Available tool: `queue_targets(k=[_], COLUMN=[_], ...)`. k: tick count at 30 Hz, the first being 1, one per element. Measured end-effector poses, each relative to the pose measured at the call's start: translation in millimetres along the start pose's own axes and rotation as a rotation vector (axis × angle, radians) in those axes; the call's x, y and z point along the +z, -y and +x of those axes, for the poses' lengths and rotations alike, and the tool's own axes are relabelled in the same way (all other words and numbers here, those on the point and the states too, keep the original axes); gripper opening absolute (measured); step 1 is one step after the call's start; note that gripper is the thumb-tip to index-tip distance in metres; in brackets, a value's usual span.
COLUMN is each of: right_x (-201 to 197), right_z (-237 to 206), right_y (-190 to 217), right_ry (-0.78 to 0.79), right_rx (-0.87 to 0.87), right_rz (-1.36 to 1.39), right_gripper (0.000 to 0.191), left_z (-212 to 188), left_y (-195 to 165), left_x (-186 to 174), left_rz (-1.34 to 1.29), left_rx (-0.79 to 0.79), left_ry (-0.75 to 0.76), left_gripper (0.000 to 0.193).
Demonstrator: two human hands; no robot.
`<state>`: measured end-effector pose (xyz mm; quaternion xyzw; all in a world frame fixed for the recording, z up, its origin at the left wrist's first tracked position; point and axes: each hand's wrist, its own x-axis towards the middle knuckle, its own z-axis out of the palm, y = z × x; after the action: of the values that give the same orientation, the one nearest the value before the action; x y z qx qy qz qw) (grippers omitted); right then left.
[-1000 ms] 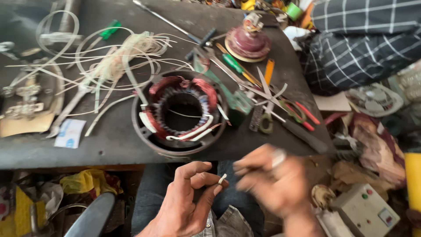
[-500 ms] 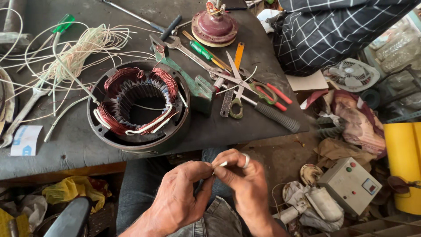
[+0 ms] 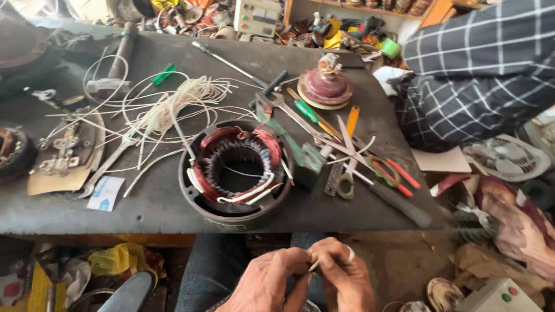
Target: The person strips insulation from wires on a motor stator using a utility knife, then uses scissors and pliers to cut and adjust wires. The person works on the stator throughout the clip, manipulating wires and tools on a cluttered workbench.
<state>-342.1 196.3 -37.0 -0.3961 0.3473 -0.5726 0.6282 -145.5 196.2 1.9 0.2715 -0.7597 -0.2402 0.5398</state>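
White sleeving piece [image 3: 314,266] stays pinched between the left hand [image 3: 267,283] and right hand [image 3: 341,280], both closed on it and now lower, nearer the lap — beyond, the copper-wound stator [image 3: 236,171] sits untouched on the bench [image 3: 144,208].

Your left hand [image 3: 272,283] and right hand [image 3: 341,277] are cut off by the lower edge of the frame, wrists out of sight. The small pale piece [image 3: 314,266] pinched between your fingertips is mostly hidden; you cannot tell its kind. At the upper right, the person in the checked shirt [image 3: 474,75] is cropped by the edge. The worktop [image 3: 144,208] runs off the left side.
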Motion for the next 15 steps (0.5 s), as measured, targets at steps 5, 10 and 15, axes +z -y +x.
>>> queue_targets(k=[5, 10, 15], right_x=[10.6, 22.1, 40.5], right_z=[14.3, 41.7, 48.1], right_y=[7.3, 33.7, 23.1], right_ry=[-0.131, -0.257, -0.226], right_rx=[-0.104, -0.177, -0.181], right_rz=[0.031, 0.035, -0.061], right_gripper=[0.021, 0.013, 0.015], left_z=[9.3, 47.4, 74.9], left_y=[-1.8, -7.3, 0.6], left_x=[-15.5, -52.8, -64.3], left_rz=[0.134, 0.657, 0.760], left_rx=[-0.059, -0.039, -0.054], left_ry=[-0.149, -0.351, -0.197], left_gripper=[0.036, 0.028, 0.029])
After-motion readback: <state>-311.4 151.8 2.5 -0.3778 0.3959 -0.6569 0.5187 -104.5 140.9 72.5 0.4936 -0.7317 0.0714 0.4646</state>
